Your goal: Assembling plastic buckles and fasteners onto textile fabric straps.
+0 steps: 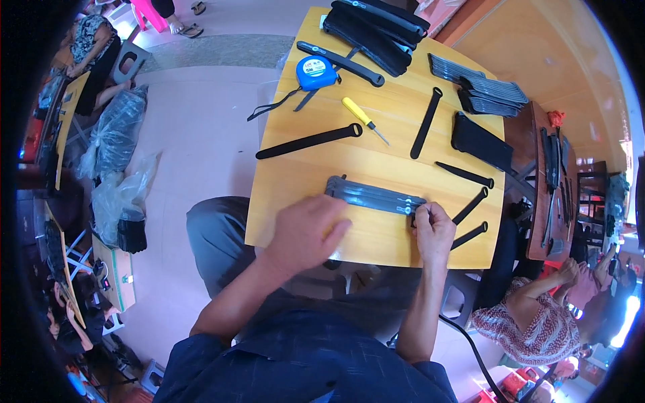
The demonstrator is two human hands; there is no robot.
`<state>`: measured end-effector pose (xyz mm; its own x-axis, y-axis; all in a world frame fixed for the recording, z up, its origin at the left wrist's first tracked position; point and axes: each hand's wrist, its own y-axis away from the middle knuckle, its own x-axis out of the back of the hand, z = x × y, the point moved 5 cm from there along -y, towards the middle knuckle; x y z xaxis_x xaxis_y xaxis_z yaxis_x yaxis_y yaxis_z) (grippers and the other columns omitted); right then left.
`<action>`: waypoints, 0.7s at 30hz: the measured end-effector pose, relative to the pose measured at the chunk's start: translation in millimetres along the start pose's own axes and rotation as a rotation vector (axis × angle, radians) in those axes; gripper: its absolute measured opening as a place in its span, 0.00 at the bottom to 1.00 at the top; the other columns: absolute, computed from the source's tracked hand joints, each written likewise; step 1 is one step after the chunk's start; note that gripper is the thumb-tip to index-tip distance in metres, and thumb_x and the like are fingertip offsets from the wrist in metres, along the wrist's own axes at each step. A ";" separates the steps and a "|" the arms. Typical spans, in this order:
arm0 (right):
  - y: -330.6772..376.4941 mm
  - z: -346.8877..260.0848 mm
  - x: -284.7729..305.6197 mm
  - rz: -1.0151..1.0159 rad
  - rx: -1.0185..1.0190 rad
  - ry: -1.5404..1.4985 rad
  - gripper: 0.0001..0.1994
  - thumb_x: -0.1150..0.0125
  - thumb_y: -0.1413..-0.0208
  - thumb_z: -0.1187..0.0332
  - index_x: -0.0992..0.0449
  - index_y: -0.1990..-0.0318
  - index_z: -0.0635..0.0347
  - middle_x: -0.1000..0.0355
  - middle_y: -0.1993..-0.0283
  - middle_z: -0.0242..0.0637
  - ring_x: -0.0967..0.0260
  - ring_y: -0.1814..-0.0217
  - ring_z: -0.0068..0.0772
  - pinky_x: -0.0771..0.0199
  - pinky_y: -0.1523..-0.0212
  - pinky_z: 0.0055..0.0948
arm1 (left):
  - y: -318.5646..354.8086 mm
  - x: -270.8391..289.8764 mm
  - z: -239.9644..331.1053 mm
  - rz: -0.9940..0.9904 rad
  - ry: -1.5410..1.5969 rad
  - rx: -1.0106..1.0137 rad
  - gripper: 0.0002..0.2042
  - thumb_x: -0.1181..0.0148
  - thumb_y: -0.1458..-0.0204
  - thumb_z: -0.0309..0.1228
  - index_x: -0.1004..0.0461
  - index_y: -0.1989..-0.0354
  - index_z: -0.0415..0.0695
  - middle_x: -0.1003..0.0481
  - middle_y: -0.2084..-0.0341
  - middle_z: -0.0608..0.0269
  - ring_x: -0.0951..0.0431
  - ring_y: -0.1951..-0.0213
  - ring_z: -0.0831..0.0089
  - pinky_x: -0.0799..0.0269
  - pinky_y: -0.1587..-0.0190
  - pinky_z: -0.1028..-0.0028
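A flat grey plastic-wrapped pack of straps point(373, 195) lies crosswise on the yellow wooden table near its front edge. At the pack's left end is my left hand point(306, 232), its thumb apart from the fingers and the fingertips over the plastic. The fingers of my right hand point(435, 232) pinch the pack's right end. Beyond the pack rest a loose black strap point(309, 142) with a slotted end and a yellow-handled screwdriver point(359, 114). Short black straps point(470, 205) lie just right of my right hand.
Farther back are a blue tape measure point(316, 72), piled black packs point(376, 37) and stacked grey wrapped packs point(490, 94). A black pouch point(480, 142) lies by the right edge. Another person in a patterned top point(531, 316) sits to the right. Plastic bags point(121, 141) stand on the left floor.
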<state>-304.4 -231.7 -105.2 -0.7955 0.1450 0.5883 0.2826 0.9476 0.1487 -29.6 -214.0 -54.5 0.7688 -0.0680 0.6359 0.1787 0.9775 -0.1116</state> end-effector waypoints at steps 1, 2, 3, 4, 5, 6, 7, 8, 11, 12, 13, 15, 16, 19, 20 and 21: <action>0.3 -2.0 -0.2 0.006 0.008 0.026 0.10 0.42 0.36 0.68 0.24 0.70 0.61 0.32 0.79 0.24 0.35 0.80 0.13 0.32 0.77 0.17 | 5.6 -5.9 13.5 0.032 -0.067 -0.175 0.17 0.33 0.49 0.35 0.23 0.52 0.42 0.21 0.57 0.53 0.19 0.56 0.56 0.23 0.53 0.59; 0.0 -3.0 1.2 0.017 0.015 0.051 0.10 0.42 0.36 0.67 0.24 0.70 0.61 0.32 0.80 0.25 0.35 0.79 0.13 0.32 0.77 0.18 | 7.4 -13.3 19.2 0.034 -0.064 -0.179 0.17 0.33 0.49 0.35 0.23 0.52 0.42 0.21 0.57 0.53 0.19 0.56 0.56 0.23 0.53 0.59; -0.1 -2.7 2.4 0.023 0.031 0.063 0.10 0.42 0.37 0.67 0.23 0.70 0.62 0.31 0.80 0.26 0.35 0.80 0.13 0.31 0.77 0.18 | 9.0 -26.1 28.0 -0.050 -0.119 -0.243 0.25 0.32 0.49 0.38 0.27 0.44 0.42 0.27 0.47 0.51 0.27 0.45 0.53 0.30 0.43 0.57; 0.2 -4.7 2.5 0.027 0.033 0.064 0.10 0.42 0.37 0.67 0.23 0.70 0.62 0.31 0.80 0.26 0.35 0.80 0.13 0.31 0.77 0.18 | 10.9 -38.7 34.6 -0.134 -0.176 -0.306 0.32 0.32 0.50 0.41 0.32 0.36 0.42 0.33 0.36 0.49 0.34 0.34 0.51 0.37 0.34 0.54; 1.0 -7.2 2.0 0.038 0.014 0.055 0.09 0.41 0.39 0.68 0.22 0.69 0.63 0.31 0.81 0.30 0.35 0.80 0.17 0.32 0.76 0.22 | 12.8 -47.3 36.4 -0.132 -0.175 -0.308 0.32 0.32 0.50 0.41 0.32 0.36 0.42 0.33 0.36 0.49 0.34 0.34 0.51 0.37 0.34 0.54; 1.4 -8.4 2.0 0.048 -0.005 0.046 0.09 0.40 0.41 0.69 0.22 0.69 0.65 0.31 0.82 0.35 0.35 0.80 0.20 0.32 0.74 0.27 | 14.6 -59.2 35.4 -0.189 -0.179 -0.288 0.36 0.32 0.49 0.44 0.36 0.33 0.41 0.39 0.32 0.50 0.42 0.30 0.51 0.46 0.30 0.52; 1.3 -7.6 2.2 0.050 -0.004 0.047 0.09 0.40 0.41 0.69 0.22 0.69 0.65 0.31 0.82 0.35 0.35 0.80 0.20 0.32 0.74 0.27 | 14.6 -67.7 35.5 -0.246 -0.183 -0.267 0.40 0.33 0.49 0.47 0.39 0.30 0.41 0.46 0.27 0.50 0.51 0.25 0.50 0.55 0.26 0.50; 1.0 -6.5 2.1 0.057 0.014 0.047 0.08 0.40 0.41 0.69 0.22 0.69 0.65 0.31 0.83 0.35 0.35 0.80 0.20 0.32 0.74 0.27 | 14.0 -71.2 36.2 -0.245 -0.182 -0.268 0.40 0.33 0.49 0.47 0.39 0.30 0.41 0.46 0.27 0.50 0.51 0.25 0.50 0.55 0.26 0.50; 1.2 -8.1 2.6 0.065 0.032 0.053 0.08 0.39 0.41 0.68 0.21 0.69 0.64 0.31 0.83 0.37 0.35 0.81 0.22 0.32 0.74 0.28 | 11.0 -81.6 36.1 -0.286 -0.213 -0.296 0.42 0.35 0.48 0.51 0.41 0.29 0.39 0.47 0.26 0.49 0.53 0.24 0.51 0.57 0.26 0.49; 1.5 -9.4 2.7 0.066 0.030 0.058 0.09 0.39 0.42 0.68 0.21 0.69 0.64 0.30 0.83 0.38 0.35 0.81 0.22 0.31 0.74 0.29 | 10.4 -84.8 33.8 -0.285 -0.213 -0.295 0.42 0.35 0.48 0.51 0.41 0.29 0.39 0.47 0.26 0.49 0.53 0.24 0.51 0.57 0.26 0.49; 1.7 -11.3 3.1 0.066 0.031 0.058 0.09 0.39 0.42 0.68 0.21 0.69 0.64 0.30 0.83 0.38 0.35 0.81 0.22 0.31 0.74 0.29 | 9.3 -87.5 31.2 -0.286 -0.221 -0.285 0.42 0.36 0.48 0.51 0.41 0.29 0.39 0.48 0.26 0.49 0.53 0.24 0.51 0.57 0.26 0.49; 2.6 -19.0 4.7 0.085 0.073 0.170 0.09 0.38 0.43 0.68 0.22 0.69 0.64 0.29 0.82 0.41 0.32 0.82 0.29 0.30 0.74 0.32 | 7.8 -89.9 28.1 -0.287 -0.231 -0.275 0.42 0.36 0.48 0.52 0.41 0.29 0.38 0.48 0.26 0.49 0.53 0.24 0.51 0.58 0.26 0.50; 3.3 -21.8 5.4 0.085 0.072 0.170 0.09 0.38 0.43 0.68 0.22 0.69 0.64 0.29 0.82 0.41 0.32 0.82 0.29 0.30 0.74 0.32 | 8.1 -90.6 27.2 -0.295 -0.240 -0.278 0.42 0.37 0.48 0.52 0.41 0.29 0.38 0.49 0.26 0.49 0.54 0.24 0.51 0.58 0.26 0.50; 4.7 -28.5 7.1 0.109 0.112 0.280 0.09 0.37 0.44 0.68 0.23 0.72 0.65 0.28 0.81 0.44 0.29 0.81 0.38 0.28 0.73 0.35 | 9.1 -90.6 24.7 -0.308 -0.243 -0.287 0.42 0.38 0.47 0.52 0.41 0.29 0.38 0.49 0.26 0.49 0.54 0.24 0.52 0.59 0.25 0.50; 5.3 -28.5 7.7 0.115 0.133 0.303 0.08 0.38 0.43 0.69 0.22 0.70 0.64 0.28 0.82 0.41 0.31 0.81 0.33 0.29 0.74 0.34 | 9.2 -90.2 24.7 -0.311 -0.237 -0.294 0.42 0.38 0.47 0.53 0.42 0.29 0.38 0.50 0.25 0.49 0.55 0.24 0.52 0.60 0.25 0.50; 5.9 -28.2 8.5 0.122 0.154 0.326 0.07 0.38 0.42 0.70 0.22 0.69 0.64 0.28 0.82 0.38 0.33 0.82 0.28 0.31 0.74 0.32 | 9.0 -89.6 25.3 -0.310 -0.237 -0.295 0.42 0.38 0.47 0.53 0.42 0.29 0.38 0.50 0.25 0.49 0.55 0.24 0.52 0.60 0.25 0.50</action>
<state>-294.5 -233.0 -76.9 -0.5415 0.1844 0.8202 0.2609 0.9643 -0.0445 -112.4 -194.1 -93.2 0.4971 -0.2658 0.8260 0.5695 0.8181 -0.0795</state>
